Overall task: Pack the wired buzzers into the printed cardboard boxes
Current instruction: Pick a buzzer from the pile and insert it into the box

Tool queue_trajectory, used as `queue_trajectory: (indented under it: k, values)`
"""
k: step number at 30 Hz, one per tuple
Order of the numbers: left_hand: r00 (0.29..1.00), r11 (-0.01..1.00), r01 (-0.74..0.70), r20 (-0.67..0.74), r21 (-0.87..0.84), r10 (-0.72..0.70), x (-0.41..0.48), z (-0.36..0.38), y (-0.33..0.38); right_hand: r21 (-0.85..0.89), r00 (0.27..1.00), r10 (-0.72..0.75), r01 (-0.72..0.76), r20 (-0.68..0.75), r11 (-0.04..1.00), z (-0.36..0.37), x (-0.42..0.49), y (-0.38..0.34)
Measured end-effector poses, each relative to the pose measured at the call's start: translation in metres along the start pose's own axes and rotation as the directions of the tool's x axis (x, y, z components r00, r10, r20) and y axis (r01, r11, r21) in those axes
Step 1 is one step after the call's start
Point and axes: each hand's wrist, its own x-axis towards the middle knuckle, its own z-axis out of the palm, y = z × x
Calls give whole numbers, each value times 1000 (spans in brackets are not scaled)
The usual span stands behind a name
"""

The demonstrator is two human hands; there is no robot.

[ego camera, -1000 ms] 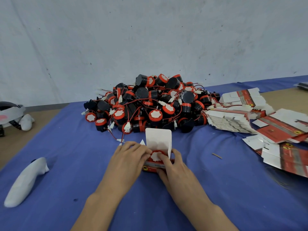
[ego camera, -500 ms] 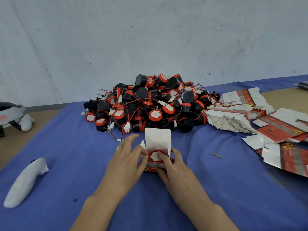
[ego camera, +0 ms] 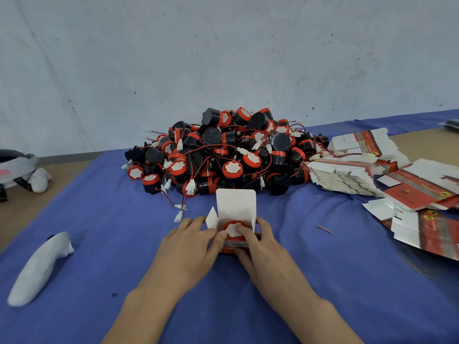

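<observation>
Near the front middle of the blue-covered tabletop point(ego camera: 99, 219), a small printed cardboard box point(ego camera: 233, 246), red on its front, standing upright with its white lid flap point(ego camera: 236, 207) raised at the back and a small side flap point(ego camera: 211, 218) sticking out to the left. Inside its open top, a wired buzzer point(ego camera: 233, 229), red rim and white face turned up, sunk partway in. Left hand point(ego camera: 188, 247) curled against the box's left side, thumb tip at the buzzer's rim. Right hand point(ego camera: 264, 249) wrapped round the right side, forefinger laid on the buzzer's white face, thumb low on the box front. Just behind the box, a big pile of buzzers point(ego camera: 223, 155), black bodies with red rings, tangled in red and black wires with white plugs point(ego camera: 179, 214), two of them trailing out on the cloth just left of the box. To the right of the pile and touching it, a stack of flat boxes point(ego camera: 345, 176), with loose flat boxes point(ego camera: 422, 187) spread toward the right edge. Far left, well apart from the hands, a white elongated object point(ego camera: 39, 266) lying on the cloth.
</observation>
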Motion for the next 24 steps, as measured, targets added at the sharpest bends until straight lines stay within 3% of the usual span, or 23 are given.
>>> queue_trajectory:
  k: [3,8,11,13,16,20,24]
  values:
    - [1000,1000,-14,-12,5,14,-1,1,0,-1,1000,-7,7,4,1000,0,0,0]
    - [987,998,-55,-154,-9,53,-3,4,-2,10,1000,-19,19,-9,1000,1,-1,2]
    - [971,987,-100,-227,-122,70,-6,3,-5,46,1000,-25,24,4,999,1,0,6]
    - [967,955,-67,-256,-290,-9,-8,4,-5,87,999,-32,30,12,996,0,0,9]
    - [965,856,-11,-229,-517,-126,-8,6,-7,200,998,-48,39,40,979,-3,0,13]
    - [963,767,14,-198,-641,-183,-7,9,-10,421,996,-87,81,-3,904,-12,2,11]
    - [965,624,40,-132,-780,-227,-2,10,-8,681,997,64,-19,-41,732,-16,1,6]
